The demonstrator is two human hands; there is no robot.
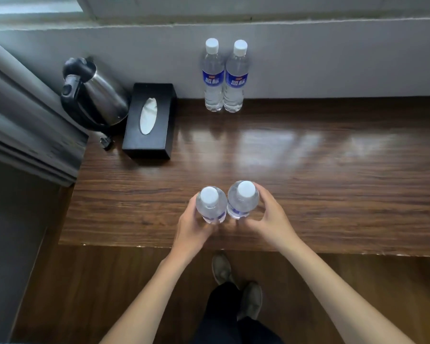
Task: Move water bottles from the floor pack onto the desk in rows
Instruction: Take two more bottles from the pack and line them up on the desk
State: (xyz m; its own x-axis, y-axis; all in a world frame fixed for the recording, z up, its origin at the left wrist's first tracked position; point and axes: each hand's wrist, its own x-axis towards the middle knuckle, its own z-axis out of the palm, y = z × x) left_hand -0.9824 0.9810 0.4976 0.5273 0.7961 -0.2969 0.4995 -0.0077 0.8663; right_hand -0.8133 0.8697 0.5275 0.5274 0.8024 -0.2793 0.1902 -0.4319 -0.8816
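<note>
Soft window daylight glares on the desk (283,150); edges bend, blurred.

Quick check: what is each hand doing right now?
Left hand: grips the left held bottle.
Right hand: grips the right held bottle.
</note>
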